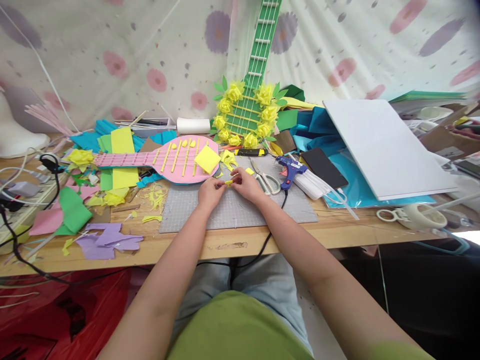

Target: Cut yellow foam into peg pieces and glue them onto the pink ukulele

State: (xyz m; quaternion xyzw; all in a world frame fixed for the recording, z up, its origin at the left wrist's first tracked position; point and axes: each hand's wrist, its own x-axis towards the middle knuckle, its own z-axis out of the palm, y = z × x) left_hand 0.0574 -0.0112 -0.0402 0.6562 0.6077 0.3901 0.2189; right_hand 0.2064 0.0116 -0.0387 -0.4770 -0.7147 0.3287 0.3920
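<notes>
Between the fingertips of my left hand (211,192) and my right hand (247,185) is a small yellow paper piece (228,183), pinched from both sides above the grey cutting mat (240,212). Its exact shape is partly hidden by my fingers. Scissors (269,183) lie just right of my right hand, with a blue glue gun (289,170) beyond them. Left of my hands rests a pink paper guitar (180,160) with yellow strips and a yellow paper square (207,159) on its body. Crumpled yellow paper (228,160) lies behind my fingers.
A green paper guitar (245,112) ringed with yellow flowers leans at the back. Purple scraps (108,240) and green paper (73,210) lie at left. A white board (386,150) and a tape roll (425,216) are at right. The glue gun's black cord (275,225) crosses the table edge.
</notes>
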